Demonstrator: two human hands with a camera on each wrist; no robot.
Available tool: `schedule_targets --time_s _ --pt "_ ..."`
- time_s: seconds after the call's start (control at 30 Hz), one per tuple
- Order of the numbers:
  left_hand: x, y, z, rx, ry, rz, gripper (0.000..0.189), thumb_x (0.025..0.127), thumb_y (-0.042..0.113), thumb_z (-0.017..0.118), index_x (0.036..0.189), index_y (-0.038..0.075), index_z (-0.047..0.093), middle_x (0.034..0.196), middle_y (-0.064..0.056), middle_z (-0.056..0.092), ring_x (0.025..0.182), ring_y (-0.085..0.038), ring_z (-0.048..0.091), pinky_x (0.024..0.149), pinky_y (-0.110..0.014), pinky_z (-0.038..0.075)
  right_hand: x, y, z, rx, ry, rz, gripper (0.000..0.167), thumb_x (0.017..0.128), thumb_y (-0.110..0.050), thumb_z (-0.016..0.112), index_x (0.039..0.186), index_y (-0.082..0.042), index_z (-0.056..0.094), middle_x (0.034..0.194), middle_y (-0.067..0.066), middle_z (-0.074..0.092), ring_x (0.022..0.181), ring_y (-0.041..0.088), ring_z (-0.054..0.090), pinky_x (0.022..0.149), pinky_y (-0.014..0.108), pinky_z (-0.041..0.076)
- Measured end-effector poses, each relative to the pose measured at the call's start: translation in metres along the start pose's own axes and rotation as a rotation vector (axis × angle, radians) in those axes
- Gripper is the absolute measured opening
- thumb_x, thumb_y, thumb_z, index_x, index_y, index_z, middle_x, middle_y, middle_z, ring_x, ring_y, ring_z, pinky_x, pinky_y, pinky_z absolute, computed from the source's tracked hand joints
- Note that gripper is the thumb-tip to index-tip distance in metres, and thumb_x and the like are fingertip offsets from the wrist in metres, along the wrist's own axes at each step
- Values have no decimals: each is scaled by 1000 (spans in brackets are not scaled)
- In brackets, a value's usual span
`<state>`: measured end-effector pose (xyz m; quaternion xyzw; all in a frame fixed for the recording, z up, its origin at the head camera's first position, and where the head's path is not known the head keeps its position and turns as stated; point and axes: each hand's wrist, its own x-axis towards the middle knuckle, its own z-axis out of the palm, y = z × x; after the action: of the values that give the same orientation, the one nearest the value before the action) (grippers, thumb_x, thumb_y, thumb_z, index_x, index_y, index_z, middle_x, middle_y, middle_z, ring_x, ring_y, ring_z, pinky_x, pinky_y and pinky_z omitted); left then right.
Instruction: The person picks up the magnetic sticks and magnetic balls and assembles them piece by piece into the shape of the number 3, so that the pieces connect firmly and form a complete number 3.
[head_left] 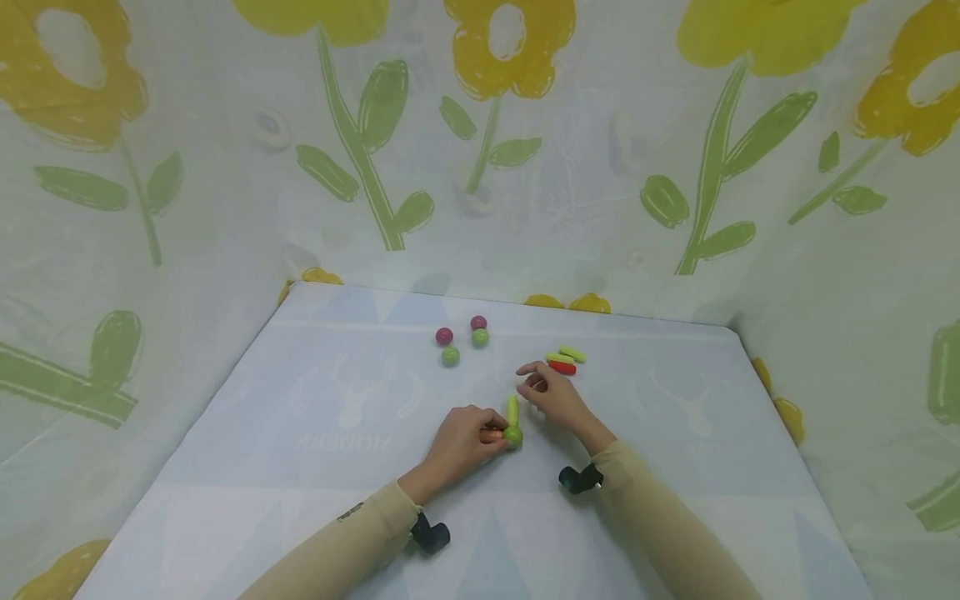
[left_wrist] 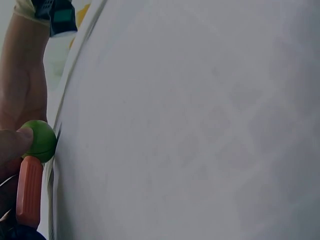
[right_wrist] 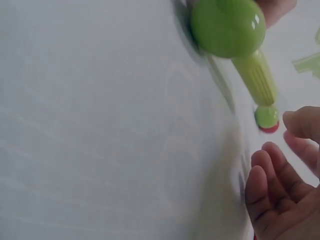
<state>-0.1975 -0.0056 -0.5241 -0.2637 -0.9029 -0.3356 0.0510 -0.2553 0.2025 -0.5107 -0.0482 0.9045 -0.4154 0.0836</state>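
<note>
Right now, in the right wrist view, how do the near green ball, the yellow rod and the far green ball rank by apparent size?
1. Near green ball
2. Yellow rod
3. Far green ball
True sizes unsure.

Gap between loose balls (head_left: 444,337) and sticks (head_left: 562,367), left grip (head_left: 459,437) blocking nearer side

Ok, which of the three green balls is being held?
The front green ball, pinched in the left hand, with a yellow stick against it; the other two lie farther back, untouched.
</note>
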Motion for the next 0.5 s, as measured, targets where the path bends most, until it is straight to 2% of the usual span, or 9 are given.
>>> schedule_targets --time_s 0.13,0.5 --pt "0 -1 1 -1 -9 -14 22 81 37 79 98 24 75 89 13 73 80 -5 61 74 -22 46 12 0 -1 -31 28 -23 29 94 -30 65 122 -24 60 106 2 66 93 19 60 70 28 51" --pt "0 -1 1 -2 5 4 22 80 37 80 98 25 76 89 14 73 80 -4 61 75 -21 47 47 -4 -1 -120 12 -73 34 94 -27 64 128 -23 57 114 2 62 101 20 59 73 30 54"
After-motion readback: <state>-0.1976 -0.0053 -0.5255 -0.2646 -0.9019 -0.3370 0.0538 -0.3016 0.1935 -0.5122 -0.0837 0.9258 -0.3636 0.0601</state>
